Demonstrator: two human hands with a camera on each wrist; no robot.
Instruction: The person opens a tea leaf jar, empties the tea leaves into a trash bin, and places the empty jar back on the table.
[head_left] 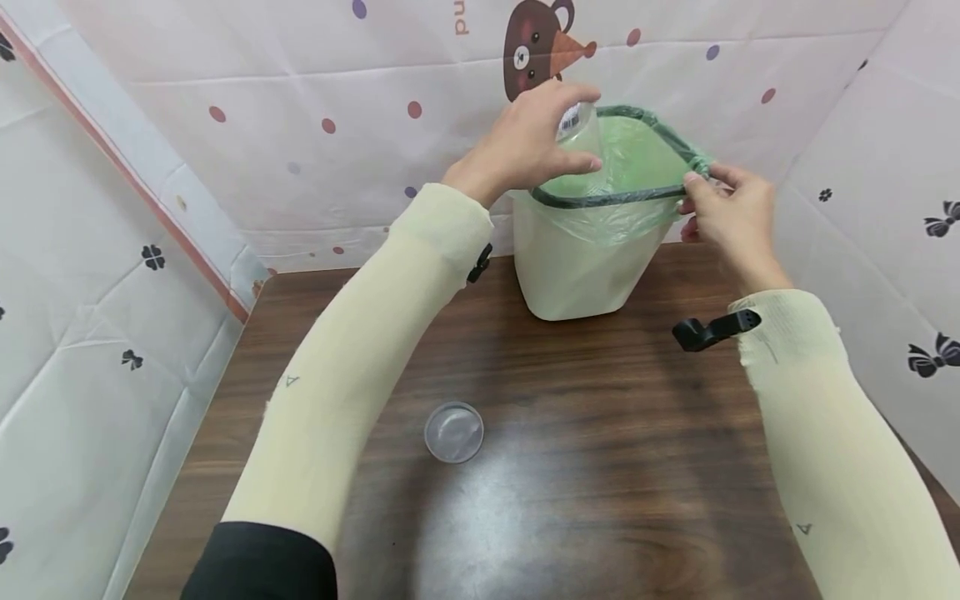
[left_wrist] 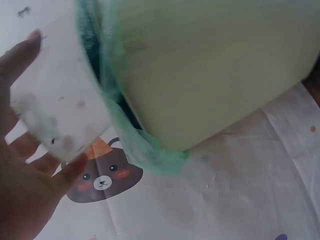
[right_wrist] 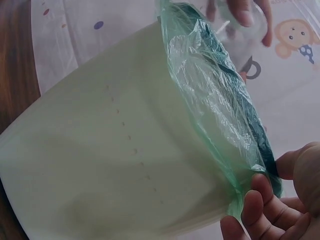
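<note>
A cream trash bin (head_left: 573, 275) stands on the table, lined with a green plastic bag (head_left: 645, 158) folded over its dark rim. My left hand (head_left: 525, 146) holds a clear plastic jar (head_left: 581, 129) with a barcode label, thumb and fingers around its sides, over the bin's left edge. In the left wrist view the jar (left_wrist: 65, 115) is tilted beside the bag's edge. At the opposite corner, my right hand (head_left: 731, 217) pinches the rim and the gathered bag, as the right wrist view also shows with the fingertips (right_wrist: 252, 200) against the green film.
A round clear lid (head_left: 453, 432) lies on the brown wooden table (head_left: 570, 467), nearer to me than the bin. Patterned white sheeting (head_left: 360, 167) stands behind the bin and along both sides.
</note>
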